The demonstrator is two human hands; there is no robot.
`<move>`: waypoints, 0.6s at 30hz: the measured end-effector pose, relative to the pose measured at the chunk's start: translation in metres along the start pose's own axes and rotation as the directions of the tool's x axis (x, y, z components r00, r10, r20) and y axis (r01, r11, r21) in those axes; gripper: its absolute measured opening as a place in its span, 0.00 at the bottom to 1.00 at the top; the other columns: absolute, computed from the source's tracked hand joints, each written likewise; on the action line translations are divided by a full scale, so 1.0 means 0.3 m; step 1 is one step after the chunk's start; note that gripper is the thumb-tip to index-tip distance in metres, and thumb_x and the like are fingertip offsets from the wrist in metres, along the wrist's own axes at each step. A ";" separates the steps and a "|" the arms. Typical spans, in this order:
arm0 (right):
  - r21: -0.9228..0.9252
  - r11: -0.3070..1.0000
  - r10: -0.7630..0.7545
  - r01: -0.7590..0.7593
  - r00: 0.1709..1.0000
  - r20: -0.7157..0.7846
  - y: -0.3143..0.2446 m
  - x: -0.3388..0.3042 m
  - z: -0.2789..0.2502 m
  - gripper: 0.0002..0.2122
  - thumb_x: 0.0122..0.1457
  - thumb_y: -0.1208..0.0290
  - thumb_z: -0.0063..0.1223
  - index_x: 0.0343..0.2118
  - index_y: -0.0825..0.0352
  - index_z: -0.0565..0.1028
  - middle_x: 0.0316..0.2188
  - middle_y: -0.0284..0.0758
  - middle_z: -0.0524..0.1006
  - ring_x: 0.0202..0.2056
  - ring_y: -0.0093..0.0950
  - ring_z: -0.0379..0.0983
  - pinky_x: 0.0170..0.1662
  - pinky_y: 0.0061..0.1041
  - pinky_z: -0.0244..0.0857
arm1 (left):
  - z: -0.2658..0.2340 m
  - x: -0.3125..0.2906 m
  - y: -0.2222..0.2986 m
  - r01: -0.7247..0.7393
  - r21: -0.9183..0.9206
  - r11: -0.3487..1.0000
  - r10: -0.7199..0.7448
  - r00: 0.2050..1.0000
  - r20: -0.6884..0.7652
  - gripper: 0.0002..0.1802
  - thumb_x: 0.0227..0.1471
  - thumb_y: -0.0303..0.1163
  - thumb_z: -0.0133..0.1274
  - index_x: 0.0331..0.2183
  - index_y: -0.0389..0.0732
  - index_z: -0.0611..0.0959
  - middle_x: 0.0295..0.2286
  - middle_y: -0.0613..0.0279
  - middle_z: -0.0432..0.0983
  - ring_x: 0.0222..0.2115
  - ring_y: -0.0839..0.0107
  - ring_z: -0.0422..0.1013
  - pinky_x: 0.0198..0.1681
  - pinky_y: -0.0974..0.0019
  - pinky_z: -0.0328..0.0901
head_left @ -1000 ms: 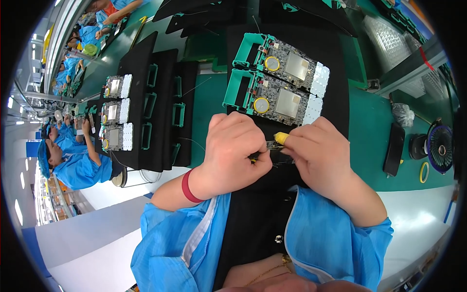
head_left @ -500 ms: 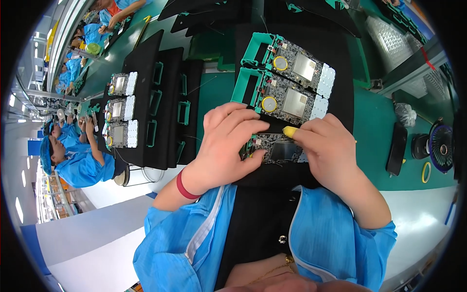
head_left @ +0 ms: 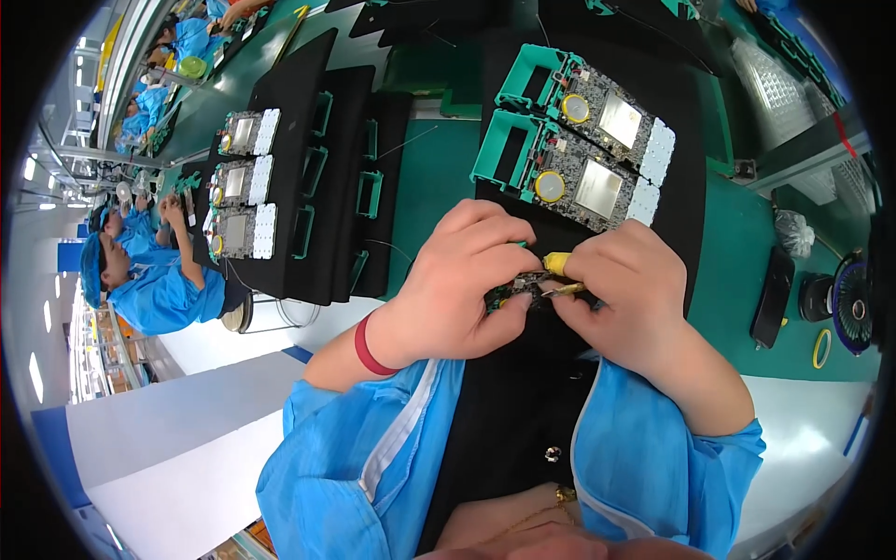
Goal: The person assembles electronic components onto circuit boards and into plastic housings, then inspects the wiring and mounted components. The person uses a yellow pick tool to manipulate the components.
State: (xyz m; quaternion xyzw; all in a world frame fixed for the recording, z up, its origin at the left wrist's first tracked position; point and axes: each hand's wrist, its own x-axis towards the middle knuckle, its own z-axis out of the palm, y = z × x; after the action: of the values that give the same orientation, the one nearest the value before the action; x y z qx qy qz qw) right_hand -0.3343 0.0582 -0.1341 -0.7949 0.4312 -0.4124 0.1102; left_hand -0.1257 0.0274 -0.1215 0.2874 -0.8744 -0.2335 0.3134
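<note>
Close to my chest, a small circuit board (head_left: 530,283) is tilted so that mostly its edge shows. My left hand (head_left: 467,280) is closed around its left end, thumb at the near side. At the other end, my right hand (head_left: 630,280) pinches the board; a yellow finger cot (head_left: 557,263) covers one fingertip. Fingers hide most of the board. Just beyond lie two more circuit boards (head_left: 597,187), each with a round yellow-rimmed cell, a silver shield and a green plastic frame (head_left: 504,149) at its left end.
Black mats (head_left: 289,103) with several boards and green frames stand at the left. On the green table (head_left: 737,243) to the right are a dark phone-like slab (head_left: 773,297), a yellow tape ring (head_left: 821,349) and a small fan (head_left: 849,303). Co-workers in blue (head_left: 168,294) sit far left.
The board between my hands has gone from lying nearly flat to tilted on edge. Both hands have drawn closer together around it. The view has shifted slightly.
</note>
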 end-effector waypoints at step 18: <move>0.023 0.999 0.026 -0.024 0.998 -0.056 0.002 -0.001 0.028 0.10 0.36 0.75 0.67 0.25 0.61 0.79 0.21 0.26 0.75 0.23 0.28 0.69 0.25 0.24 0.64 | 0.010 0.000 -0.030 0.028 0.020 0.999 -0.028 1.000 -0.002 0.12 0.31 0.21 0.56 0.26 0.40 0.81 0.33 0.60 0.78 0.36 0.56 0.70 0.41 0.58 0.66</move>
State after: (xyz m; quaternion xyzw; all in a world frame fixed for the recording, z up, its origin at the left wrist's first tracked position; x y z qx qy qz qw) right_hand -0.3284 0.0565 -0.1400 -0.7763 0.4395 -0.4379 0.1119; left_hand -0.1246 0.0215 -0.1287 0.3032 -0.8723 -0.2289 0.3080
